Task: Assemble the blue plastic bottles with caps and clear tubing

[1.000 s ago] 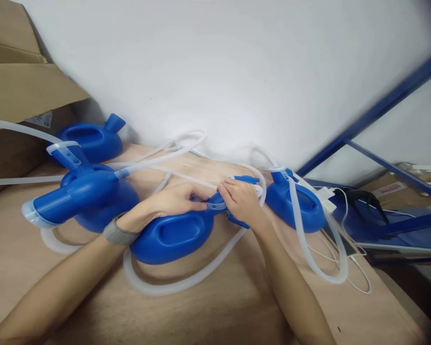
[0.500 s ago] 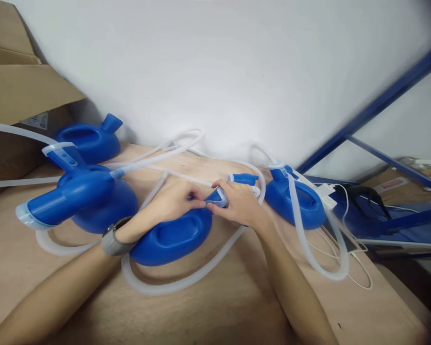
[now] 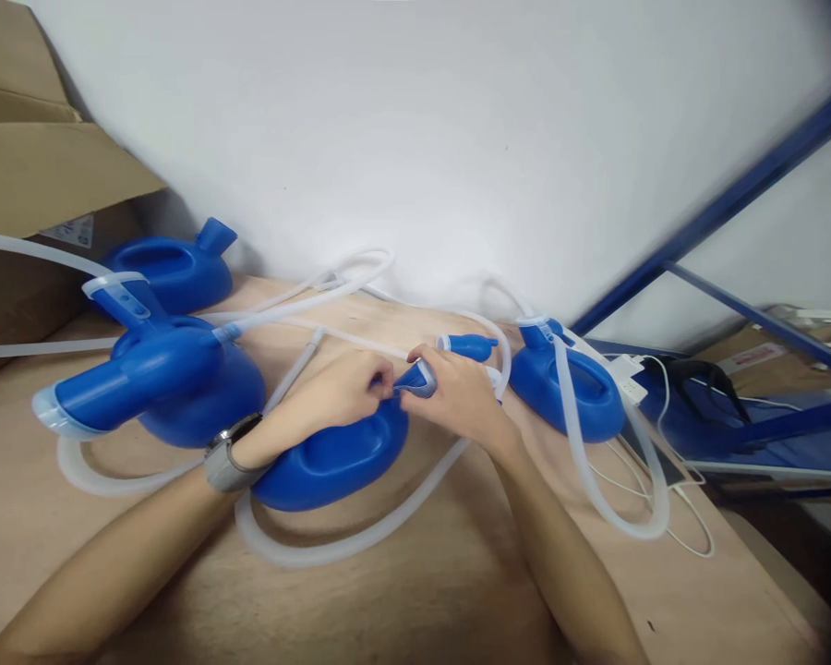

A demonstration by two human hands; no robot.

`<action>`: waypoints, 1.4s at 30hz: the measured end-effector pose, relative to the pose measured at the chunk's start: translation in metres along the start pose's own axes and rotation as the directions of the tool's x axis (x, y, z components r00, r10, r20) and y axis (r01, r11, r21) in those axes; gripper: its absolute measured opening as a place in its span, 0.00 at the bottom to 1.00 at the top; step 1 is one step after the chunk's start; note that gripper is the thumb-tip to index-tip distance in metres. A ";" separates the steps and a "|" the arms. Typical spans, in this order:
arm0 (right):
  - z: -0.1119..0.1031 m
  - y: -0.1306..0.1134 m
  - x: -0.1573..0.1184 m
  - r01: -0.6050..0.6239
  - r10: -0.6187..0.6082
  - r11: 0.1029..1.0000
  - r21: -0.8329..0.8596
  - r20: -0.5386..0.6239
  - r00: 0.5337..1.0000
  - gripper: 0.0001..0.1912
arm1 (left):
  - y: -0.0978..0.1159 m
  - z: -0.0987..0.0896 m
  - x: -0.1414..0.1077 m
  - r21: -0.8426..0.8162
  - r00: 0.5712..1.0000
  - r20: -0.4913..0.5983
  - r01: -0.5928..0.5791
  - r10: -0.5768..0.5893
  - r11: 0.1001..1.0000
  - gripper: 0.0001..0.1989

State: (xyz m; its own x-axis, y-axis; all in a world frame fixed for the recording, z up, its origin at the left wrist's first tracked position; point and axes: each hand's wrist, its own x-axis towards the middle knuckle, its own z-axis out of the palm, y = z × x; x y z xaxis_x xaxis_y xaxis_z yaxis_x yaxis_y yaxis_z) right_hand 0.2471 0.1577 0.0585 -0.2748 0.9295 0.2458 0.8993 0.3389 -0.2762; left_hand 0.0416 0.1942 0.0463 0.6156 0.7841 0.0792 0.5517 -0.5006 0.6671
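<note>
A blue plastic bottle [image 3: 339,457] lies on the wooden table in front of me, its neck [image 3: 410,377] pointing up and right with a pale clear collar at the mouth. My right hand [image 3: 457,388] is wrapped round the collar end of that neck. Fingers curled, my left hand [image 3: 353,388] is closed at the lower part of the neck; what its fingertips hold is hidden. A white tube [image 3: 360,545] loops in front of the bottle. Just beyond my right hand lies a small blue piece [image 3: 468,347] with a pale rim.
More blue bottles stand at the left [image 3: 200,397], back left [image 3: 180,277] and right [image 3: 574,392], some with white tubes. A cardboard box [image 3: 48,175] is at the left. White plugs and cables [image 3: 627,379] and a blue metal frame [image 3: 720,199] are at the right.
My left hand has curled its fingers more and turned slightly at the neck. My right hand keeps its hold, shifted only a little.
</note>
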 end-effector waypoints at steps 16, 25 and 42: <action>-0.032 0.034 -0.009 0.314 -0.313 0.942 0.119 -0.023 0.949 0.40 | 0.016 0.009 -0.014 0.314 0.987 0.081 -0.156 0.137 0.936 0.35; 0.013 0.068 -0.062 0.123 0.001 0.889 0.441 -0.270 0.963 0.09 | 0.018 0.011 -0.014 0.286 0.985 0.069 -0.172 0.159 0.943 0.36; 0.103 0.024 -0.009 0.212 0.371 0.216 0.953 -0.281 0.885 0.27 | 0.011 0.016 -0.017 0.288 0.967 -0.007 -0.241 0.254 0.927 0.41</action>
State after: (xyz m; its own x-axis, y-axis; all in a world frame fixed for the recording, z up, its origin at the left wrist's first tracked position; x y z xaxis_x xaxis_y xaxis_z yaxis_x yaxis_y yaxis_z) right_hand 0.2360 0.1721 -0.0461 0.1854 0.9079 0.3760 -0.1876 0.4083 -0.8934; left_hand 0.0465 0.1695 0.0401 0.7317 0.6338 0.2508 0.5251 -0.7587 0.3856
